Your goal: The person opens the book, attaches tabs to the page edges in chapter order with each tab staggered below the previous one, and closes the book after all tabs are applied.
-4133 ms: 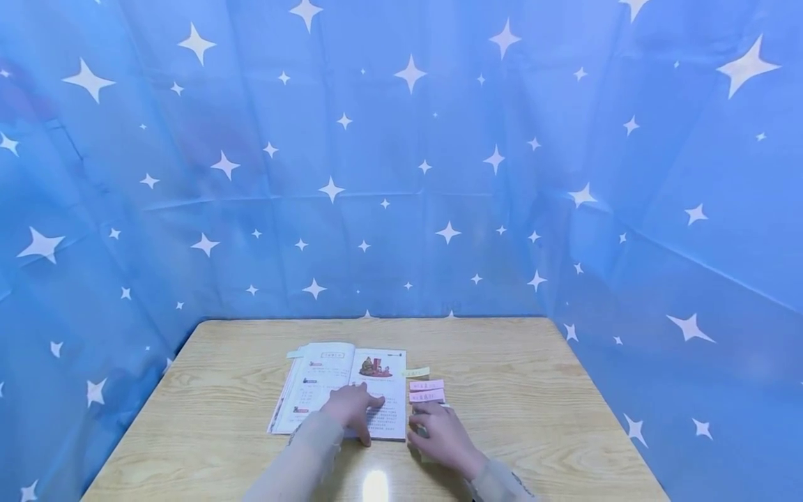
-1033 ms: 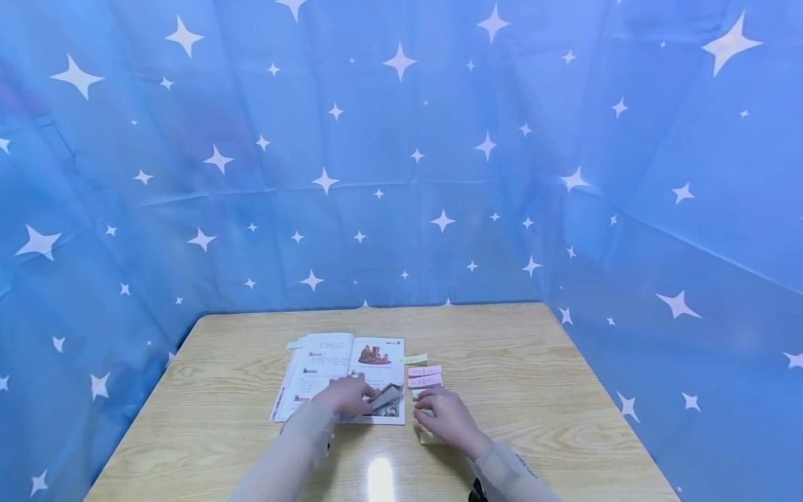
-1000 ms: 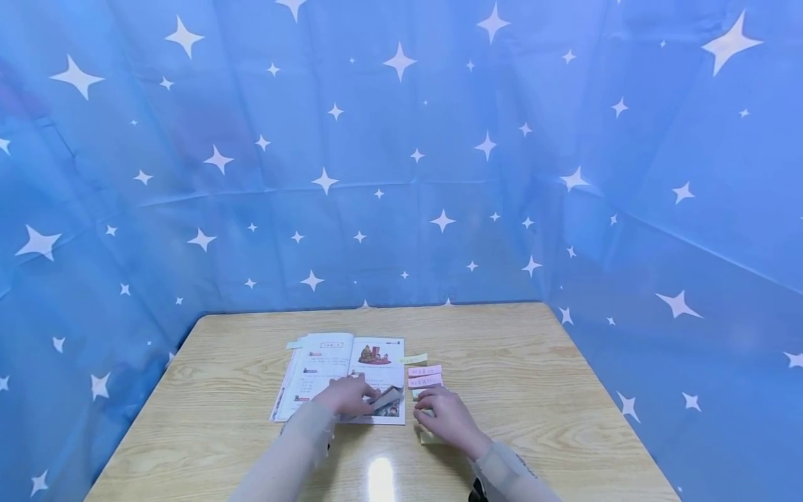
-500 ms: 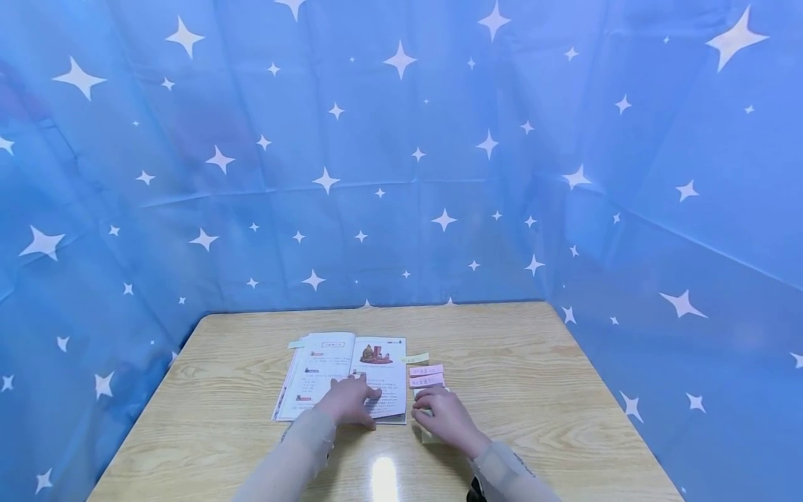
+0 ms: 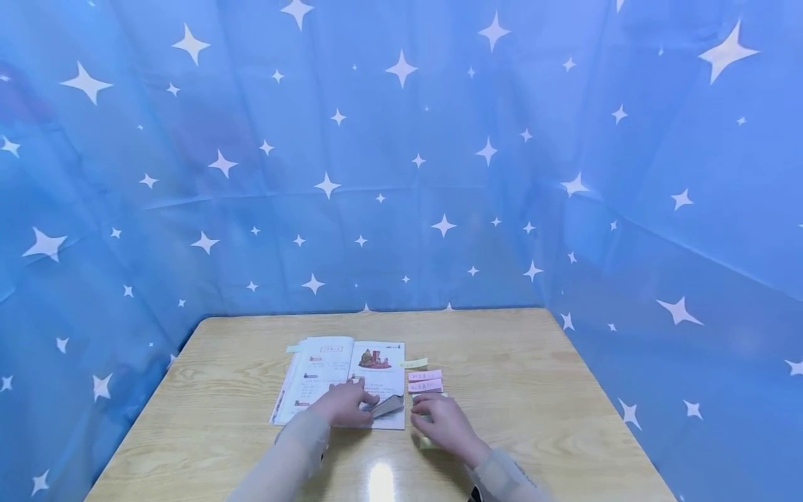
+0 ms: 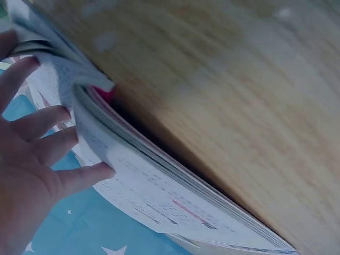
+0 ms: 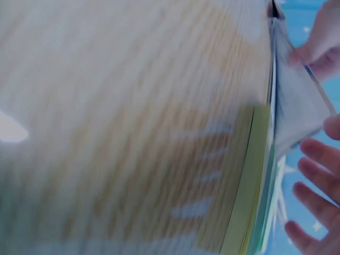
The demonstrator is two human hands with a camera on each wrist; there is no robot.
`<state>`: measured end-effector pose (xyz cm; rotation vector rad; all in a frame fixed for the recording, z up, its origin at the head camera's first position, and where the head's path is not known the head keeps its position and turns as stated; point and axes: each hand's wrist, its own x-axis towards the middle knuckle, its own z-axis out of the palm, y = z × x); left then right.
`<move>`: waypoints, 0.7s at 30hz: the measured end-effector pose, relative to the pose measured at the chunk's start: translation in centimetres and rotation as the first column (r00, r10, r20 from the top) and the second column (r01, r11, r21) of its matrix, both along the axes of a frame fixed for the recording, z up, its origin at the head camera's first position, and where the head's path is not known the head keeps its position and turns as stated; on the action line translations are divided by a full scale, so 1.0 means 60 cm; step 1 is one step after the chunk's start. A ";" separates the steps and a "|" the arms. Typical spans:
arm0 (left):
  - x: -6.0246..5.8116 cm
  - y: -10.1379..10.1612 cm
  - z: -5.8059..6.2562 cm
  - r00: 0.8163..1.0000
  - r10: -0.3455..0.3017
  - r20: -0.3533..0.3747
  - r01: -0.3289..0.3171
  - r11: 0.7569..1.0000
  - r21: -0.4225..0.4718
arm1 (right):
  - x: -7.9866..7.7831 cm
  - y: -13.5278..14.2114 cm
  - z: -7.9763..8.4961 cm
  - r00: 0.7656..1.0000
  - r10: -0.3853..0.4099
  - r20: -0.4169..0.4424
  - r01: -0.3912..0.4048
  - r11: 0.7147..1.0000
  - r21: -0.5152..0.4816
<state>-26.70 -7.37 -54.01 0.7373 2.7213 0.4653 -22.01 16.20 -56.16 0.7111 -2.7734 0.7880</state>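
Observation:
An open textbook [image 5: 323, 380] lies on the table, with printed text on both pages and a coloured picture [image 5: 374, 358] on the right one. My left hand [image 5: 345, 403] reaches over its lower middle and pinches the right page's lower corner [image 5: 389, 406], which is bent up and inward. In the left wrist view, the left fingers spread across the paper. Right of the book, my right hand [image 5: 447, 424] hovers or rests over sticky note strips, partly hiding them. Its fingers are loosely bent; the right wrist view shows them spread beside yellow and green strips [image 7: 247, 180].
Two pink sticky notes [image 5: 425, 381] with handwriting lie beyond the right hand. A yellow tab [image 5: 415, 363] sticks out at the book's right edge, a pale blue tab [image 5: 293, 348] at its left. The wooden table [image 5: 514, 390] ends at a starry blue curtain [image 5: 401, 153].
The page corner lay flat at first, was bent up a second ago, dropped nearly flat half a second ago, and is lifted again by my left hand. The right hand stays over the notes.

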 end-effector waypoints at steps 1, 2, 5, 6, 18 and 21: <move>0.000 -0.001 -0.002 1.000 0.004 -0.009 -0.004 1.000 0.006 | 0.002 -0.004 -0.001 1.000 0.013 0.006 -0.013 1.000 -0.012; 0.000 0.000 -0.005 1.000 0.008 -0.022 -0.008 1.000 0.013 | 0.005 -0.008 -0.002 1.000 0.026 0.015 -0.026 0.999 -0.026; 0.000 0.001 -0.013 0.995 0.022 -0.092 -0.019 0.999 0.032 | 0.009 -0.022 -0.006 0.997 0.075 0.023 -0.074 0.996 -0.039; -0.001 0.002 -0.015 0.993 0.025 -0.118 -0.020 0.999 0.043 | 0.010 -0.028 -0.007 0.995 0.092 0.022 -0.091 0.995 -0.037; -0.010 0.009 0.021 0.975 0.061 -0.215 -0.029 0.988 0.151 | 0.004 -0.085 -0.019 0.968 0.252 0.002 -0.251 0.963 0.097; -0.011 0.009 0.040 0.949 0.073 -0.308 -0.038 0.992 0.118 | 0.002 -0.093 -0.018 0.969 0.247 -0.024 -0.243 0.962 0.124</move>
